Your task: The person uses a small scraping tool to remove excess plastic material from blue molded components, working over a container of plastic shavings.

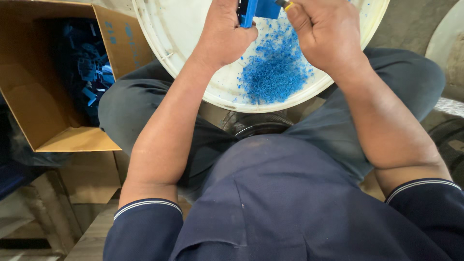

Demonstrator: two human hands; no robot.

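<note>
My left hand (223,34) grips a blue plastic part (255,9) at the top edge of the view, over a round white tub (159,29) resting on my knees. My right hand (325,34) is closed around a small tool with a yellow tip (286,5), held against the blue part. A heap of blue plastic shavings (273,72) lies in the tub just below both hands. Most of the part and the tool are cut off by the frame edge.
An open cardboard box (58,106) with several blue plastic parts (89,67) stands on the floor at my left. Flat cardboard pieces (92,179) lie below it. Another pale round container (447,43) shows at the right edge.
</note>
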